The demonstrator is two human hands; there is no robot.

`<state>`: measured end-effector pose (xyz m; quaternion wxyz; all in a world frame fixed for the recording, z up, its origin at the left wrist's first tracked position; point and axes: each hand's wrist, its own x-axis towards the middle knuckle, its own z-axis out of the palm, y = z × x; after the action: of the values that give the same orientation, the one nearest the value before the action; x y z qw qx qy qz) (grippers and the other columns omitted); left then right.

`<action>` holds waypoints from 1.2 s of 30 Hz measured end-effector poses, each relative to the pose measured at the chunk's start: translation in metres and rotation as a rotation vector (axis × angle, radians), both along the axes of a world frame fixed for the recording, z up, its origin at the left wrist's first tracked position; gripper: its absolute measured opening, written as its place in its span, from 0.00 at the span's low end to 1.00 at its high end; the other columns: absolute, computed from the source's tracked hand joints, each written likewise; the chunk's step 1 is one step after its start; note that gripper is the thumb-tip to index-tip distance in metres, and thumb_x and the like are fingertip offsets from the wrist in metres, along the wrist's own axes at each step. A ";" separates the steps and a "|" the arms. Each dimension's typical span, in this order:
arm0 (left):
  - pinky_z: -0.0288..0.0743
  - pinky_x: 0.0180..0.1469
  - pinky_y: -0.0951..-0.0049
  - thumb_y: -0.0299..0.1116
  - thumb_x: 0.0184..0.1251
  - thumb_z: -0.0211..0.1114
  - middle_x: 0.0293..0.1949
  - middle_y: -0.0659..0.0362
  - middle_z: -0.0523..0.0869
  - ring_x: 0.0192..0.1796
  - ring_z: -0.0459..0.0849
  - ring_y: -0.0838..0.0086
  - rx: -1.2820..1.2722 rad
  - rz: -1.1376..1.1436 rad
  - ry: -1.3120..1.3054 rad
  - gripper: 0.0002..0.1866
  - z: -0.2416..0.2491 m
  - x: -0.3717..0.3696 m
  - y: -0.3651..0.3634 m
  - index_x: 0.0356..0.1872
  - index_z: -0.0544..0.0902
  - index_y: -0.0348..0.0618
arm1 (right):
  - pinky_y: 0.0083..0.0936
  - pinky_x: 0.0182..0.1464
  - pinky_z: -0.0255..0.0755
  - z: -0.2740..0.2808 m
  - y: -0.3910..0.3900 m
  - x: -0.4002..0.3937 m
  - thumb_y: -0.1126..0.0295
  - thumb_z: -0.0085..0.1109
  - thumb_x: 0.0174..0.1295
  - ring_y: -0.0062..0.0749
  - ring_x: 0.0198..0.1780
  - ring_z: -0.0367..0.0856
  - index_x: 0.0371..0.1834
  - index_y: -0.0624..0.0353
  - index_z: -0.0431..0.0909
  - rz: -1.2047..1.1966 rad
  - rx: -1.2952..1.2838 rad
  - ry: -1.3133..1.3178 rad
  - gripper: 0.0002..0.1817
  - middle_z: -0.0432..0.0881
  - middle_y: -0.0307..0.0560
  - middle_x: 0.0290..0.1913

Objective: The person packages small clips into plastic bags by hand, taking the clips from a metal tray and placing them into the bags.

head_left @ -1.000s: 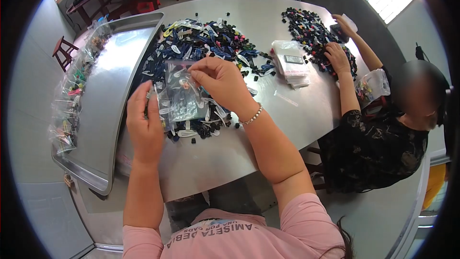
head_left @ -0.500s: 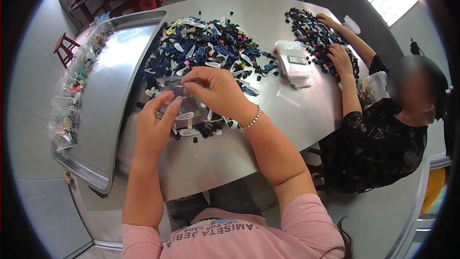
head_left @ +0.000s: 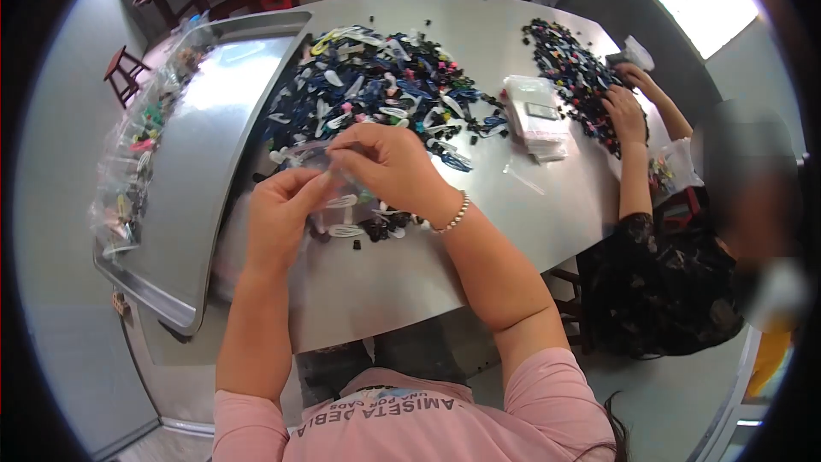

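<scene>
A small clear plastic bag [head_left: 352,202] hangs between my hands over the near edge of the hair clip pile, with pale snap hair clips [head_left: 345,230] showing in or behind it. My left hand [head_left: 284,210] pinches the bag's upper left edge between thumb and fingers. My right hand [head_left: 389,161], a beaded bracelet on its wrist, pinches the top edge close beside it. Beyond them spreads a heap of snap hair clips [head_left: 329,79] in navy, white and other colours, mixed with small black clips. The fingertips partly cover the bag's opening.
On the left lies a metal tray [head_left: 192,197], with filled clear bags [head_left: 128,171] along its far-left side. A stack of clear bags [head_left: 537,111] sits right of the heap. A co-worker's hands [head_left: 627,111] are at a second pile of small clips [head_left: 569,68].
My left fingertips have closed onto the bag's top edge beside my right fingers. The co-worker's hands have shifted over the second pile, and the view has moved slightly.
</scene>
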<state>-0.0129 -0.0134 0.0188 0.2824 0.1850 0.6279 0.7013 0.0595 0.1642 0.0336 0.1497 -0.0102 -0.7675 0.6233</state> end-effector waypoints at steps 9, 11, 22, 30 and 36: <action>0.72 0.34 0.83 0.32 0.63 0.72 0.31 0.60 0.89 0.31 0.81 0.85 -0.067 0.047 0.053 0.10 -0.008 -0.006 0.000 0.36 0.89 0.32 | 0.19 0.49 0.77 0.000 0.001 -0.001 0.80 0.63 0.64 0.23 0.45 0.84 0.52 0.61 0.81 -0.356 0.036 0.210 0.14 0.85 0.43 0.45; 0.71 0.33 0.83 0.32 0.62 0.73 0.29 0.61 0.88 0.30 0.80 0.86 -0.063 0.056 0.076 0.10 -0.006 -0.004 0.000 0.34 0.89 0.32 | 0.21 0.49 0.77 0.008 0.001 0.003 0.81 0.65 0.62 0.27 0.44 0.84 0.49 0.61 0.82 -0.347 0.272 0.322 0.13 0.85 0.45 0.45; 0.70 0.29 0.80 0.32 0.61 0.73 0.23 0.63 0.86 0.26 0.77 0.86 -0.117 0.058 0.338 0.09 -0.011 0.000 0.000 0.32 0.89 0.35 | 0.38 0.61 0.70 0.022 -0.017 0.008 0.80 0.69 0.50 0.49 0.57 0.77 0.61 0.60 0.77 -0.214 0.837 0.388 0.30 0.79 0.53 0.58; 0.75 0.32 0.75 0.30 0.60 0.72 0.25 0.57 0.88 0.26 0.81 0.81 -0.088 0.050 0.299 0.07 -0.010 0.003 0.001 0.35 0.89 0.37 | 0.48 0.66 0.63 0.030 -0.020 0.016 0.76 0.69 0.52 0.39 0.51 0.78 0.47 0.55 0.84 -0.157 1.072 0.390 0.17 0.83 0.41 0.46; 0.75 0.32 0.75 0.29 0.60 0.72 0.26 0.56 0.88 0.27 0.81 0.80 -0.059 0.034 0.344 0.06 -0.007 0.005 0.001 0.34 0.90 0.37 | 0.49 0.71 0.57 0.037 -0.031 0.016 0.75 0.67 0.55 0.39 0.53 0.78 0.54 0.55 0.82 -0.280 1.223 0.287 0.21 0.82 0.42 0.50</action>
<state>-0.0084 -0.0124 0.0122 0.1641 0.2832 0.6905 0.6451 0.0759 0.1329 0.0708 0.3096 0.0601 -0.9480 0.0430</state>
